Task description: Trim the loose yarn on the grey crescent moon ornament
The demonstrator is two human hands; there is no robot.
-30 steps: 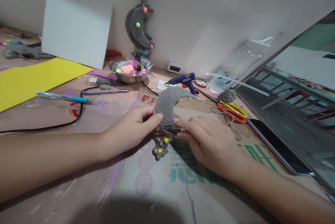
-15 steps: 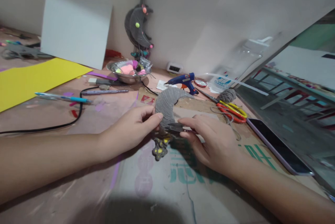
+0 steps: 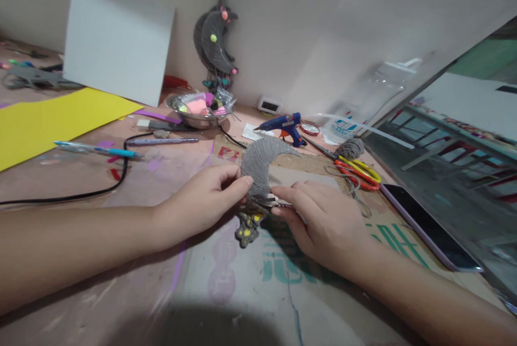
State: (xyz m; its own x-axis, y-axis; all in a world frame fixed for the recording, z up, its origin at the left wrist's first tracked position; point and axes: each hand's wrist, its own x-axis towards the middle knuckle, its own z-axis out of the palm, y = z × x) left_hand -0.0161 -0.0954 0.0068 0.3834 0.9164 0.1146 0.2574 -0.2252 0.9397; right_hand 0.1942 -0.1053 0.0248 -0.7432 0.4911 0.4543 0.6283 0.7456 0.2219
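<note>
My left hand (image 3: 214, 195) pinches the outer edge of a crescent moon (image 3: 258, 163) wrapped in grey yarn, thumb on its front. Between the thumb and fingers of my right hand (image 3: 323, 219) is a small pair of thread snips (image 3: 278, 201). Their dark tips lie against the lower part of the crescent, where the details are too small to tell. Just below sits a dark, lumpy ornament with yellow patches (image 3: 247, 230); whether it is joined to the crescent I cannot tell.
Behind the crescent lies a blue glue gun (image 3: 283, 124). Scissors (image 3: 357, 171), a grey yarn ball (image 3: 350, 147) and a phone (image 3: 430, 227) are on the right. A metal bowl (image 3: 200, 114), a pen (image 3: 99, 150) and a black cable (image 3: 60, 201) are left. Cardboard (image 3: 242, 303) covers the table front.
My right hand has shifted slightly left and down, bringing the snips lower along the crescent, and their blades look closer together. My left hand stays about where it was.
</note>
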